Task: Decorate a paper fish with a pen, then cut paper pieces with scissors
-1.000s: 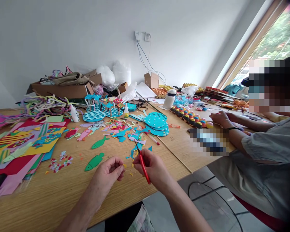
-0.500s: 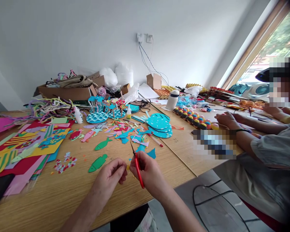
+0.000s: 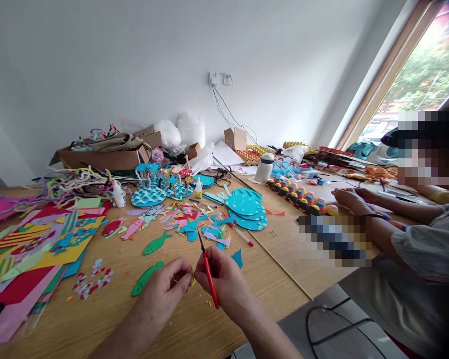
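My right hand (image 3: pixel 228 279) is closed around red-handled scissors (image 3: pixel 209 279), whose dark blades point away from me. Close beside it, my left hand (image 3: pixel 164 289) pinches a tiny piece of yellow paper (image 3: pixel 193 280), mostly hidden by the fingertips. Two green paper fish lie just beyond the left hand: the nearer green fish (image 3: pixel 144 280) is partly covered by it, and the farther green fish (image 3: pixel 157 243) shows whole. Small yellow scraps (image 3: pixel 208 302) are on the table under the right hand. Past the scissors spreads a heap of coloured paper cuttings (image 3: pixel 194 224).
Stacked coloured paper (image 3: pixel 41 279) covers the left side. Turquoise discs (image 3: pixel 247 207), a glue bottle (image 3: pixel 118 195) and a thin wooden stick (image 3: pixel 280 263) lie ahead. A cardboard box (image 3: pixel 101 158) stands at the back. Another person's hands (image 3: pixel 349 199) are at the right.
My view has tilted up slightly, so the table sits lower. Both hands have drawn closer together, and the left hand now overlaps the nearer green fish. The scissors remain in my right hand.
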A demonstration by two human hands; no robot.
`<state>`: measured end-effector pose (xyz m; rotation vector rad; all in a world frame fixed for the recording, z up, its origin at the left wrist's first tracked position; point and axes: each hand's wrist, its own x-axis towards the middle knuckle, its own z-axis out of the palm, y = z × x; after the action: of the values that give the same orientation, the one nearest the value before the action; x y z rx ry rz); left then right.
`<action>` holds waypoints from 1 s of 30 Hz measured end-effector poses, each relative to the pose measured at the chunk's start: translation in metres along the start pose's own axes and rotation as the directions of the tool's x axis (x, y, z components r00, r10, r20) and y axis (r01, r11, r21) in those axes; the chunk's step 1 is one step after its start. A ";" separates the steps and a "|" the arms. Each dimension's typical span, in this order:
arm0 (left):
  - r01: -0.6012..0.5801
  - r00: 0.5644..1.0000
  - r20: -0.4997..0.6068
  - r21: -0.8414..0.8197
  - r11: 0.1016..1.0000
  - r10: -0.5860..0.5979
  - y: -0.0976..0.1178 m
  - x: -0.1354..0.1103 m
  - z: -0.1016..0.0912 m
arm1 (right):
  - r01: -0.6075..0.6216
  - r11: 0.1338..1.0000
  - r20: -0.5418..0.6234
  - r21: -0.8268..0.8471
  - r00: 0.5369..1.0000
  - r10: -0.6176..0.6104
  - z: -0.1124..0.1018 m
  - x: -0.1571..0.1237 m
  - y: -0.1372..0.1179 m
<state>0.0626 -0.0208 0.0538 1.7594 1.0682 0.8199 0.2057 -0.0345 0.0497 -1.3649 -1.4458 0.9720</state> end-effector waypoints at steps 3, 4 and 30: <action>-0.003 0.999 -0.037 0.022 1.000 0.004 0.001 0.006 0.000 | 0.015 0.999 -0.006 -0.030 1.000 -0.015 0.001 0.006 -0.001; -0.003 0.999 -0.049 0.028 1.000 0.004 0.001 0.008 -0.001 | 0.022 0.999 -0.015 -0.046 1.000 -0.022 0.002 0.007 0.000; 0.028 0.995 -0.088 -0.198 0.980 -0.046 0.011 0.002 0.001 | 0.126 0.991 -0.074 -0.037 0.989 -0.128 0.001 0.000 -0.016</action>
<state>0.0682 -0.0216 0.0638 1.5444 1.0393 0.9577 0.2001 -0.0357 0.0647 -1.3016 -1.4771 0.8098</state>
